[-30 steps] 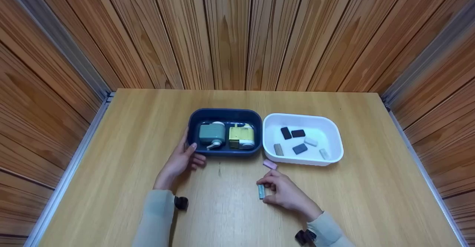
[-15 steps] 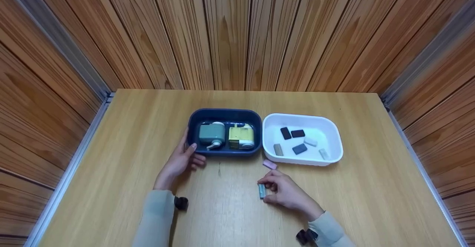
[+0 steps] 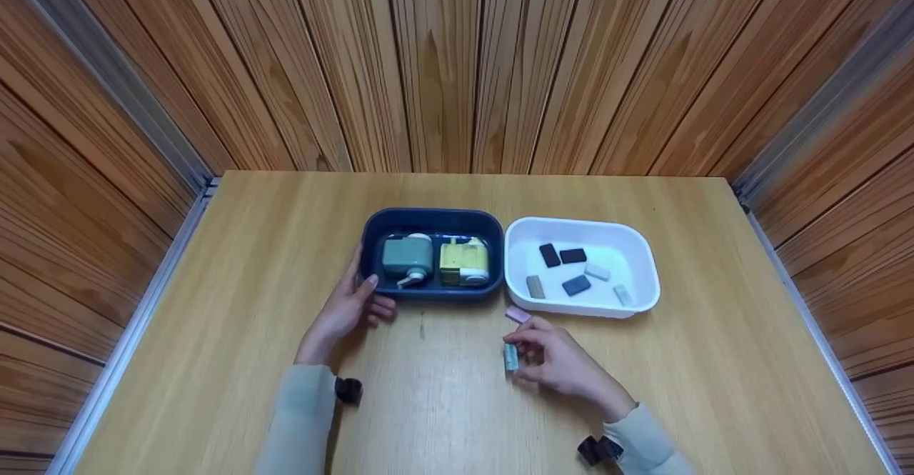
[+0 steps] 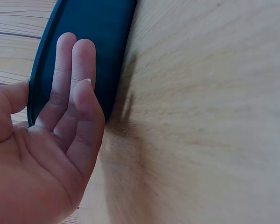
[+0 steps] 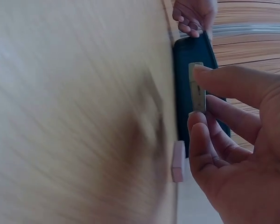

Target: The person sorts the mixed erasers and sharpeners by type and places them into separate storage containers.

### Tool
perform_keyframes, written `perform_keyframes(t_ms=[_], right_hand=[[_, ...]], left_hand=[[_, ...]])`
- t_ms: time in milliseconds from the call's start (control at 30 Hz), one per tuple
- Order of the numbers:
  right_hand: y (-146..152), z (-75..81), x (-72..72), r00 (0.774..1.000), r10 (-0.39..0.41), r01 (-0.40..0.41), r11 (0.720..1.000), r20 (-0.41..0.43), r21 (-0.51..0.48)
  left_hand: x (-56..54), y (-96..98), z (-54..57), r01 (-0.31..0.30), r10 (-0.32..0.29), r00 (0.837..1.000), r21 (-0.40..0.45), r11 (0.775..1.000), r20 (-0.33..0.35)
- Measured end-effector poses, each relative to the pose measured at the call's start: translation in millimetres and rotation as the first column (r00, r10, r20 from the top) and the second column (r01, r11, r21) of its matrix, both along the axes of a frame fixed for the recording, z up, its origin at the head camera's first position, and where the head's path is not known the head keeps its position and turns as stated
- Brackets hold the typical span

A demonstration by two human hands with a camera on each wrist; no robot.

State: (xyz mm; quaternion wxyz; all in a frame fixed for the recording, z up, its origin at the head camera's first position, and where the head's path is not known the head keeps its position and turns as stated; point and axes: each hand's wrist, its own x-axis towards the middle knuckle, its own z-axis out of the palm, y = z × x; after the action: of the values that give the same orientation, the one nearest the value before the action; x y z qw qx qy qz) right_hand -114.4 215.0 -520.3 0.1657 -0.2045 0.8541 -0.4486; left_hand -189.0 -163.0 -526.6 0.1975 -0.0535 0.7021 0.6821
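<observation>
My left hand (image 3: 346, 309) holds the near left corner of a dark blue tub (image 3: 435, 294), thumb over the rim and several fingers along the outer wall. Inside that tub lie a green crank pencil sharpener (image 3: 408, 256) and a yellow one (image 3: 464, 259). Between thumb and fingertips, my right hand (image 3: 560, 361) pinches a small light-blue eraser (image 3: 510, 358), raised above the table in the right wrist view. Just beyond this hand a pink eraser (image 3: 517, 314) lies on the table, against or very near the white tub (image 3: 571, 307).
The white tub stands close to the right of the dark blue one. Several small blocks lie in it, among them a black eraser (image 3: 550, 255), a blue-grey one (image 3: 576, 286) and a beige one (image 3: 535, 287). Wood-plank walls (image 3: 443, 68) enclose the table (image 3: 428, 418).
My right hand has shifted slightly right and away from me, bringing the light-blue eraser nearer the white tub. The left hand and both tubs have stayed in place.
</observation>
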Motion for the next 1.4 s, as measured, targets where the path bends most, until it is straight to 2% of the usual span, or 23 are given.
perform_keyframes(t_ms=[167, 633, 867, 1133, 1400], right_hand=[[6.1, 11.1, 1.0, 0.999, -0.022, 0.022, 1.000, 0.027, 0.002], [17.1, 45.0, 1.9, 0.998, -0.069, 0.069, 0.997, 0.010, 0.026], [18.7, 60.5, 4.8, 0.996, -0.075, 0.077, 0.996, -0.053, 0.034], [21.7, 71.1, 7.2, 0.995, -0.066, 0.068, 0.997, -0.072, 0.020], [24.6, 79.1, 8.6, 0.994, -0.074, 0.076, 0.997, -0.081, 0.012]], left_hand=[[-0.7, 0.1, 0.5, 0.001, -0.001, 1.000, -0.011, 1.000, 0.012], [-0.2, -1.6, 3.6, 0.003, -0.003, 1.000, -0.011, 1.000, -0.001], [0.1, 0.0, 3.0, 0.009, -0.009, 1.000, -0.003, 1.000, 0.006], [-1.1, 1.6, 0.9, -0.004, 0.004, 1.000, 0.008, 1.000, -0.011], [-0.6, 0.0, 0.5, -0.010, 0.010, 1.000, 0.019, 1.000, 0.011]])
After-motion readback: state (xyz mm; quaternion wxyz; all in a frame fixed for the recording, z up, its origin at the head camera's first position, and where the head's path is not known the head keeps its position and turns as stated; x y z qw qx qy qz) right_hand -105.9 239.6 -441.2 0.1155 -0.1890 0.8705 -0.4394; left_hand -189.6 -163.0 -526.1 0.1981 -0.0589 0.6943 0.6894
